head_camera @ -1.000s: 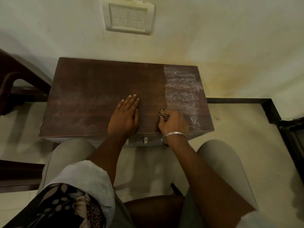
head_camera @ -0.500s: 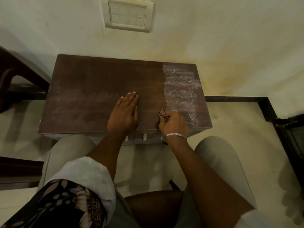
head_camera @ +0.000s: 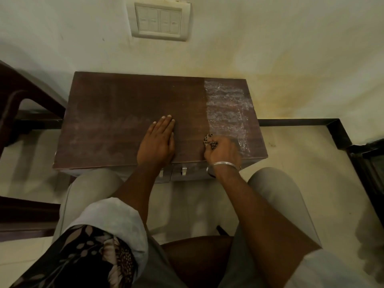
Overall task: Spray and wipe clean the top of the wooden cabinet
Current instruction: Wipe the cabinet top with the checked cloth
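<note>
- Cabinet first: the dark brown, rectangular wooden cabinet (head_camera: 124,100) stood against the cream wall straight ahead of me. Its flat top lay between my knees and the wall.
- My left hand (head_camera: 156,142) lay palm down on the top, near the middle of the near edge. The fingers were straight and close together, gripping nothing.
- My right hand (head_camera: 223,151) was clenched around a small bunched cloth with a brown-and-black speckled pattern (head_camera: 209,140), which poked out at the far left of the fist.
- That fist rested on the top close to the near edge, to the right of my left hand and apart from it.
- A whitish, glistening wet patch (head_camera: 226,109) covered the right part of the top, from the far edge down toward the near one. My right fist sat at its near left corner.
- Faint pale dusty streaks (head_camera: 108,129) marked the left part of the top.
- A thin silver bangle (head_camera: 226,164) circled my right wrist, just over the near edge.
- Two small metal handles (head_camera: 184,171) showed on the cabinet front below that edge, between my wrists.
- A white four-rocker switch plate (head_camera: 159,21) sat on the wall beyond the far edge.
- A dark brown chair (head_camera: 25,96) stood beside the cabinet on the left.
- A black skirting strip (head_camera: 301,122) ran along the wall's base on the right.
</note>
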